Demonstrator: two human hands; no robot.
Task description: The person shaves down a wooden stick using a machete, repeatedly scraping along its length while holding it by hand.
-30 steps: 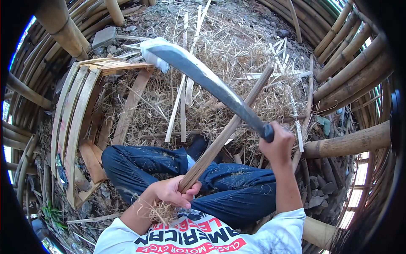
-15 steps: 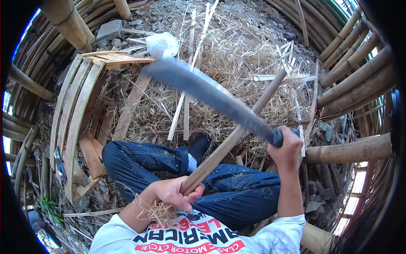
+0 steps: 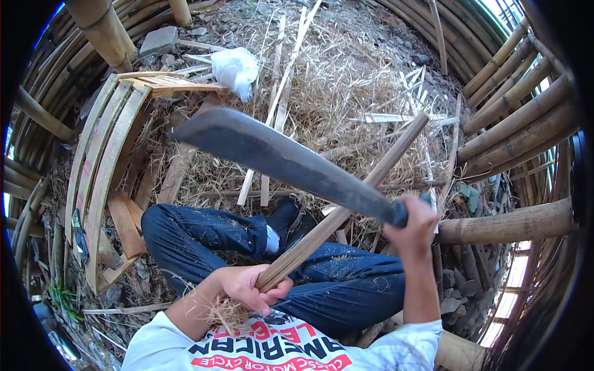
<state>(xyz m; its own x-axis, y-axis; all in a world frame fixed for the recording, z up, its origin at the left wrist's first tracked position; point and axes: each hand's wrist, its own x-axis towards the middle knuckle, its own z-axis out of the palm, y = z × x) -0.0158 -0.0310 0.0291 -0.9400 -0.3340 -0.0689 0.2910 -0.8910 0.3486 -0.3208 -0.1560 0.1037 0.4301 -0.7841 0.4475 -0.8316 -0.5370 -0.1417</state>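
My left hand (image 3: pixel 252 288) is closed around the lower end of a long wooden stick (image 3: pixel 309 244), close to my lap. The stick slants up and away to the right. My right hand (image 3: pixel 413 224) grips the dark handle of a machete (image 3: pixel 272 151). Its broad grey blade points to the upper left and crosses over the stick in this view, near the handle end of the blade. A tuft of pale shavings (image 3: pixel 226 315) clings by my left wrist.
A slatted wooden crate (image 3: pixel 106 157) stands at my left, with a phone-like dark object (image 3: pixel 79 232) on it. A white plastic bag (image 3: pixel 235 69) lies beyond. Shavings and thin strips (image 3: pixel 371 77) cover the ground. Bamboo poles (image 3: pixel 507 221) wall both sides.
The machete has swung toward me, its tip now lower and further left, and my right hand has dropped slightly. My left hand keeps its hold on the stick.
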